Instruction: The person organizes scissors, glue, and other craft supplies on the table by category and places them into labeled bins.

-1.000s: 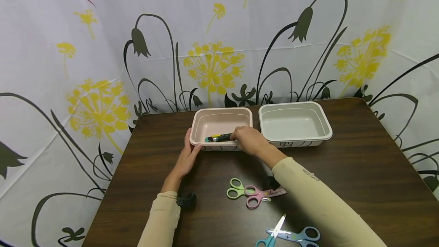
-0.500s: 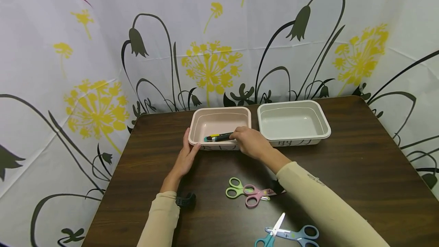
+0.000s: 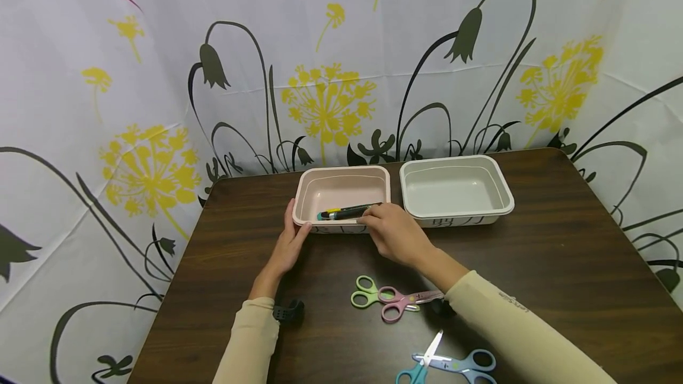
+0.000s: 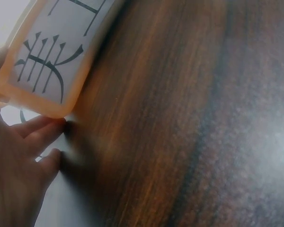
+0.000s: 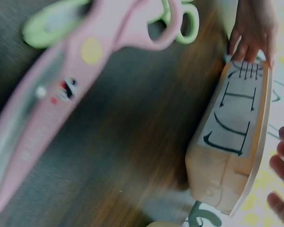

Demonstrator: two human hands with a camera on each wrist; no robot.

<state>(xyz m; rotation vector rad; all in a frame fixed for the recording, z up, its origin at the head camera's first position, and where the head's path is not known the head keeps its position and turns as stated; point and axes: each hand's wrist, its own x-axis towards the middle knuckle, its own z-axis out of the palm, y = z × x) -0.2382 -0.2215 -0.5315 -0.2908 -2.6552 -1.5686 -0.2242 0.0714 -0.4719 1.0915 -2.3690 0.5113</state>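
Gripping the left end of a shallow, pale pink plastic box (image 3: pixel 344 181), the left hand (image 3: pixel 287 248) had its thumb on the near rim and its fingers along the side wall. Inside, close to the front wall, lay slim pen-like sticks (image 3: pixel 347 214), dark with touches of yellow and teal. The right hand (image 3: pixel 399 236) bent over the near right corner, beside their right ends; I could not tell whether its fingertips pinched anything or only touched the rim.

That corner worried me: a hand catching the rim might tip or slide the box, especially if the left thumb eased off, and the loose sticks could roll. A sideways knock might shove it against the rectangular off-white plastic box (image 3: pixel 453 188) just beside it. On the dark brown wood-grain table (image 3: pixel 587 265), small pink-handled scissors (image 3: pixel 404 301) overlapped green-handled scissors (image 3: pixel 376 293) near the right forearm; a low cream sleeve (image 3: pixel 512 313) could drag them.
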